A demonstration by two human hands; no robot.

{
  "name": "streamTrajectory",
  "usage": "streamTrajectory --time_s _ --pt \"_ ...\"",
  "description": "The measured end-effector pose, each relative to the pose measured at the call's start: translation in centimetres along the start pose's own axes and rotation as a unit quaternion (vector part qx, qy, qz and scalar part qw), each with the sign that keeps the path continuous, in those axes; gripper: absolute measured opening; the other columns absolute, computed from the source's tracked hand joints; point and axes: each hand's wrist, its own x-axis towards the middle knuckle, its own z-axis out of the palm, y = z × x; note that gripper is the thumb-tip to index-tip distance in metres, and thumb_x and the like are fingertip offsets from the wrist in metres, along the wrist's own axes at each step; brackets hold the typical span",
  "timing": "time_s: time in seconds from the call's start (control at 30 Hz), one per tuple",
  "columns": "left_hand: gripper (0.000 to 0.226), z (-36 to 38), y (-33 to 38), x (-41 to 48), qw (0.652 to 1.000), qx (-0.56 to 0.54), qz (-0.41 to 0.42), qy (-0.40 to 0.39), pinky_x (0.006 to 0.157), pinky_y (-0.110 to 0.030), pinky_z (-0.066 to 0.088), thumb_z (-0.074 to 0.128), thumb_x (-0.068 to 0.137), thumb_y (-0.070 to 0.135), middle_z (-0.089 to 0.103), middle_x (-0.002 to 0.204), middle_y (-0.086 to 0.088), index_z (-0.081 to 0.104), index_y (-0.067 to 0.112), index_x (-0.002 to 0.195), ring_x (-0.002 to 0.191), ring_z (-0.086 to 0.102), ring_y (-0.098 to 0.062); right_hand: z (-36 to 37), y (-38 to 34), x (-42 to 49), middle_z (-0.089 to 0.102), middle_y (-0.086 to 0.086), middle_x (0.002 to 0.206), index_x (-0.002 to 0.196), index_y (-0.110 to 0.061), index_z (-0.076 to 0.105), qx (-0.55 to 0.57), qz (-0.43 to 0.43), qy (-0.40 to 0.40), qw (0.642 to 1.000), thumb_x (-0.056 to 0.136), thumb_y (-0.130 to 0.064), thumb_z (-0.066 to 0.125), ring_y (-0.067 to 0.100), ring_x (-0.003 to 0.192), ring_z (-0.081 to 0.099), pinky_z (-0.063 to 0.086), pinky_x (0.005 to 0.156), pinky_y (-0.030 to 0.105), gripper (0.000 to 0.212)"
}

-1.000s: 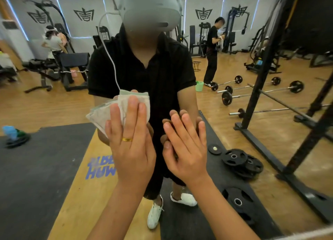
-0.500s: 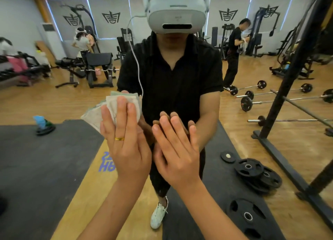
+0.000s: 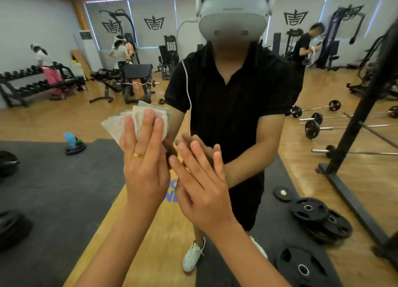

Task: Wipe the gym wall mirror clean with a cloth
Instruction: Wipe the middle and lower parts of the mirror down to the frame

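The wall mirror (image 3: 64,179) fills the whole view right in front of me, showing my reflection in a black shirt. My left hand (image 3: 144,166), wearing a gold ring, presses a folded whitish cloth (image 3: 120,125) flat against the glass with straight fingers. The cloth sticks out above and to the left of the fingertips. Just to the right, my right hand (image 3: 200,187) lies flat on the mirror with fingers straight and holds nothing; its reflection meets it at the fingertips.
The mirror reflects the gym: black floor mats, weight plates (image 3: 318,217) at lower right, barbells (image 3: 323,123), a black rack post (image 3: 361,114) at right, benches and several people in the background.
My view has swung toward the left part of the mirror. Both hands stay flat on the glass, with the cloth hand shifted slightly up and right.
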Motion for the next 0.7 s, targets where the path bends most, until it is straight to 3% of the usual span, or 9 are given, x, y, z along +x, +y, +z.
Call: streamTrajectory --time_s 0.13,0.23,0.33,0.47,0.7 --pt "0.043 -0.3 0.3 -0.4 1.000 -0.003 -0.025 -0.001 0.128 -0.049 0.015 0.037 0.109 0.002 0.017 0.170 0.013 0.040 0.000 0.151 0.159 0.007 -0.026 -5.5 3.6 -2.6 0.034 -0.002 0.165 0.151 -0.016 0.044 -0.014 0.024 0.028 0.999 0.099 -0.012 0.056 0.023 0.153 0.032 0.006 0.127 0.053 0.053" --pt "0.043 -0.5 0.3 -0.6 1.000 -0.001 -0.031 -0.002 0.128 -0.050 0.016 0.038 0.107 -0.003 0.021 0.170 0.009 0.042 -0.004 0.149 0.159 0.007 -0.026 -10.7 8.8 -4.2 0.029 -0.004 0.168 0.147 -0.012 0.046 -0.082 0.036 0.039 0.995 0.100 -0.012 0.056 0.024 0.154 0.030 0.005 0.126 0.056 0.049" --pt "0.043 -0.2 0.8 -0.8 0.998 -0.002 -0.055 0.003 0.125 -0.059 0.022 0.036 0.108 -0.001 0.032 0.162 -0.004 0.043 -0.004 0.150 0.159 0.008 -0.025 -15.3 14.1 -4.6 0.025 -0.004 0.169 0.146 -0.006 0.047 -0.142 0.045 0.043 0.988 0.102 -0.018 0.052 0.024 0.156 0.025 0.004 0.124 0.057 0.045" --pt "0.042 0.5 1.7 -0.9 0.998 -0.001 -0.066 0.012 0.118 -0.067 0.028 0.036 0.110 0.002 0.035 0.160 -0.006 0.044 -0.006 0.150 0.158 0.011 -0.025 -17.4 18.3 -4.9 0.017 -0.003 0.172 0.156 -0.006 0.035 -0.183 0.059 0.044 0.980 0.102 -0.023 0.047 0.023 0.158 0.014 0.000 0.125 0.056 0.058" --pt "0.044 1.4 3.1 0.2 0.998 0.019 -0.059 0.013 0.127 -0.049 0.021 0.036 0.108 0.001 0.032 0.161 -0.006 0.040 -0.006 0.151 0.158 0.006 -0.023 -16.4 19.4 -5.6 0.015 -0.001 0.172 0.163 -0.014 0.025 -0.206 0.034 0.061 0.976 0.104 -0.027 0.039 0.024 0.159 0.012 0.004 0.127 0.053 0.062"
